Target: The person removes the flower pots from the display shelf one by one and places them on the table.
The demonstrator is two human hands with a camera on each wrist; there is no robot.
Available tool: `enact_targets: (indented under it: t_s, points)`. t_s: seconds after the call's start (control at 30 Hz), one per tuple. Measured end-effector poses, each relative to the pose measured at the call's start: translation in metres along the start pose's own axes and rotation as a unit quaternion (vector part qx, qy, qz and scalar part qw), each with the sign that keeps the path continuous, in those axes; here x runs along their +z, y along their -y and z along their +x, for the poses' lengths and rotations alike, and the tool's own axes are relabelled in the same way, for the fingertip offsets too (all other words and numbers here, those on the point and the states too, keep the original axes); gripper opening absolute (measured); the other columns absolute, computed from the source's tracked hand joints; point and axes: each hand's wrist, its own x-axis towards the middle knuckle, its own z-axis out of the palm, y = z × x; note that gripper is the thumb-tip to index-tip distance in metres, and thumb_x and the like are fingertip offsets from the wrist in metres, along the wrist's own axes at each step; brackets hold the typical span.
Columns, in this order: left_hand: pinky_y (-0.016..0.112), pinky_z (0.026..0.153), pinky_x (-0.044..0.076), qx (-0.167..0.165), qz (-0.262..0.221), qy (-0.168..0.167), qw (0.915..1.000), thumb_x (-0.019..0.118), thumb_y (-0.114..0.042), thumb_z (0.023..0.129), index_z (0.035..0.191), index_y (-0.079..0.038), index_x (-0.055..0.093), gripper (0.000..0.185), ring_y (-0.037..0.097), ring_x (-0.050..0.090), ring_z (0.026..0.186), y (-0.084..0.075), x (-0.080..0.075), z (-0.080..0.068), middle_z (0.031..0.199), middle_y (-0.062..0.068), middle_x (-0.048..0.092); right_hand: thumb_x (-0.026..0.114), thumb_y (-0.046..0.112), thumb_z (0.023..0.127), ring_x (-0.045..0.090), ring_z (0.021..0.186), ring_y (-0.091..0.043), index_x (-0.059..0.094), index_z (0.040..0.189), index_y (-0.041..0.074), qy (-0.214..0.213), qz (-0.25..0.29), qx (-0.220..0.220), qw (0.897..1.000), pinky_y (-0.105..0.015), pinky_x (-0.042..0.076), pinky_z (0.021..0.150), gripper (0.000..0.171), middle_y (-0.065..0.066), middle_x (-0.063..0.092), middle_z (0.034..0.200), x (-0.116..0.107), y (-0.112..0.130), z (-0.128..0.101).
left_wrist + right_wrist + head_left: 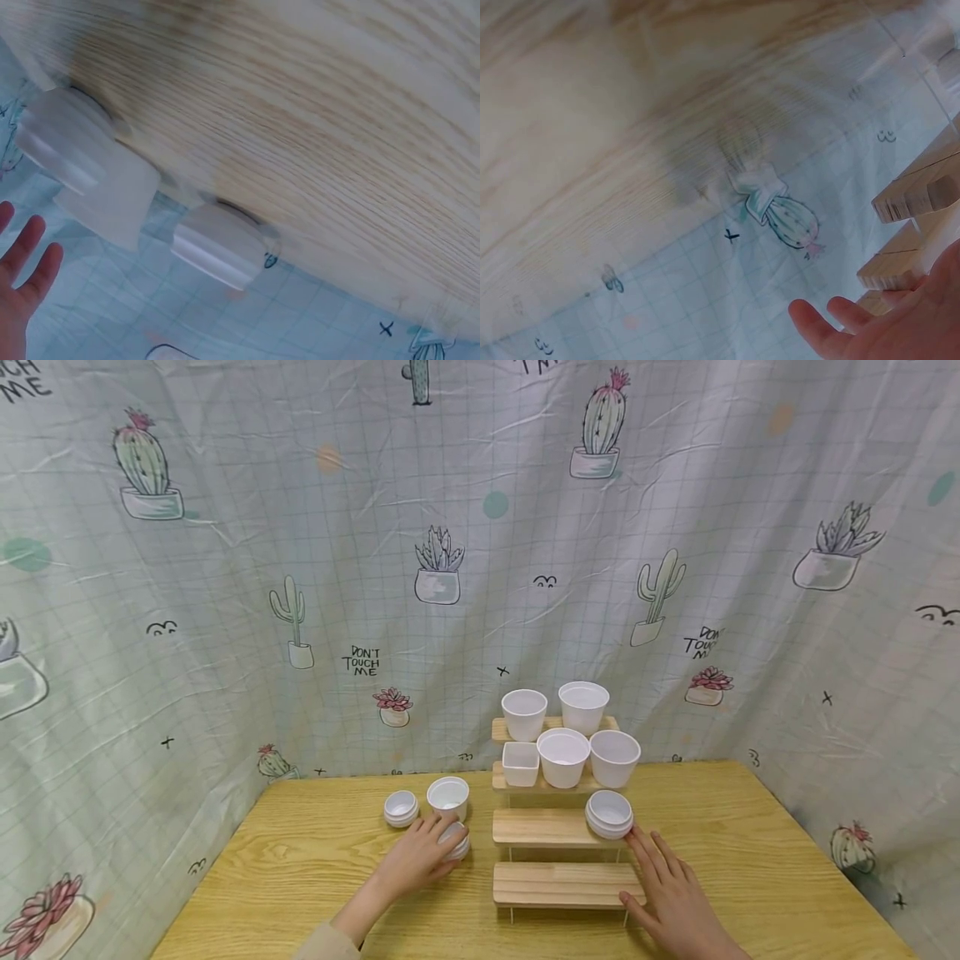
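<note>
touching small pot (454, 841) with left hand (415, 860)

Count, head view:
- Wooden stepped shelf (547, 828): 1, four tiers.
- White pots on shelf: 6. Two on top tier (524, 713), three on second tier (563, 757), one low round pot on third tier (609, 813).
- White pots on table (300, 860): 3 (447, 797).
- Hands: 2, left hand (416, 858), right hand (671, 893).
</note>
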Motion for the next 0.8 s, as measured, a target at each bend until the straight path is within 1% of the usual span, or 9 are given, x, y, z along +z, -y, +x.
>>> enact_targets:
  t_s: [0.17,0.23,0.3,0.37,0.4,0.5,0.6,0.63,0.8]
  points:
    - [0.037,0.075,0.047,0.009,-0.017,-0.041,0.999,0.068,-0.032,0.075,0.115,-0.019,0.052,0.044,0.023,0.053,0.103,-0.005,-0.01,0.001,0.115,0.005,0.055,0.061,0.045,0.078,0.034,0.122,-0.033,0.019,0.143,0.017,-0.002,0.001,-0.004,1.0,-0.052,0.04,0.081,0.082,0.0,0.021,0.148,0.0,0.0,0.0]
    - [0.035,0.076,0.047,0.017,-0.019,-0.062,0.9978,0.061,-0.032,0.082,0.114,-0.018,0.053,0.036,0.021,0.054,0.101,-0.008,-0.013,0.003,0.113,0.004,0.056,0.061,0.045,0.078,0.034,0.122,-0.034,0.019,0.143,0.017,-0.002,0.001,-0.003,1.0,-0.052,0.04,0.081,0.083,0.0,0.021,0.148,0.0,0.0,0.0]
    - [0.032,0.075,0.047,0.028,-0.016,-0.086,0.9958,0.05,-0.032,0.089,0.112,-0.016,0.055,0.028,0.018,0.055,0.097,-0.011,-0.018,0.005,0.109,0.002,0.057,0.061,0.045,0.078,0.033,0.122,-0.033,0.018,0.143,0.018,-0.001,0.001,-0.003,1.0,-0.052,0.04,0.081,0.083,0.0,0.021,0.148,-0.001,0.0,0.0]
    - [0.029,0.073,0.046,0.039,-0.009,-0.11,0.9931,0.039,-0.032,0.093,0.11,-0.015,0.057,0.03,0.015,0.055,0.092,-0.015,-0.024,0.009,0.104,0.0,0.058,0.061,0.045,0.078,0.033,0.123,-0.033,0.018,0.143,0.018,0.0,0.002,-0.002,1.0,-0.052,0.04,0.081,0.083,0.0,0.022,0.148,-0.001,0.0,0.0]
    - [0.028,0.072,0.046,0.046,-0.009,-0.122,0.9913,0.037,-0.031,0.094,0.109,-0.014,0.058,0.031,0.014,0.056,0.09,-0.018,-0.027,0.011,0.102,0.0,0.059,0.061,0.045,0.078,0.033,0.123,-0.033,0.018,0.143,0.018,0.001,0.002,-0.001,1.0,-0.052,0.04,0.081,0.083,0.0,0.022,0.148,-0.001,0.0,0.0]
    - [0.025,0.072,0.046,0.066,-0.013,-0.151,0.9863,0.049,-0.026,0.088,0.106,-0.012,0.059,0.025,0.012,0.057,0.086,-0.026,-0.035,0.019,0.098,-0.001,0.06,0.061,0.045,0.078,0.033,0.123,-0.033,0.018,0.143,0.018,0.004,0.003,0.0,1.0,-0.053,0.04,0.081,0.083,0.0,0.022,0.147,-0.002,0.0,0.0]
    - [0.025,0.074,0.047,0.083,-0.014,-0.169,0.982,0.058,-0.024,0.082,0.106,-0.011,0.06,0.028,0.012,0.057,0.085,-0.035,-0.042,0.028,0.098,-0.001,0.061,0.061,0.045,0.078,0.033,0.122,-0.034,0.018,0.143,0.018,0.007,0.004,0.004,1.0,-0.054,0.041,0.08,0.082,0.0,0.022,0.147,-0.002,0.001,0.0]
    - [0.024,0.074,0.047,0.086,-0.014,-0.173,0.981,0.057,-0.025,0.083,0.106,-0.011,0.06,0.027,0.012,0.058,0.086,-0.038,-0.044,0.03,0.098,-0.001,0.061,0.061,0.045,0.078,0.033,0.122,-0.034,0.018,0.143,0.018,0.008,0.005,0.005,1.0,-0.054,0.041,0.08,0.082,0.0,0.022,0.147,-0.003,0.001,0.0]
    - [0.023,0.074,0.047,0.098,-0.015,-0.185,0.9776,0.045,-0.027,0.09,0.107,-0.012,0.06,0.027,0.012,0.058,0.087,-0.049,-0.052,0.043,0.1,-0.002,0.06,0.061,0.045,0.078,0.033,0.123,-0.033,0.019,0.143,0.018,0.01,0.006,0.008,1.0,-0.054,0.04,0.081,0.082,0.001,0.022,0.147,-0.003,0.002,0.0]
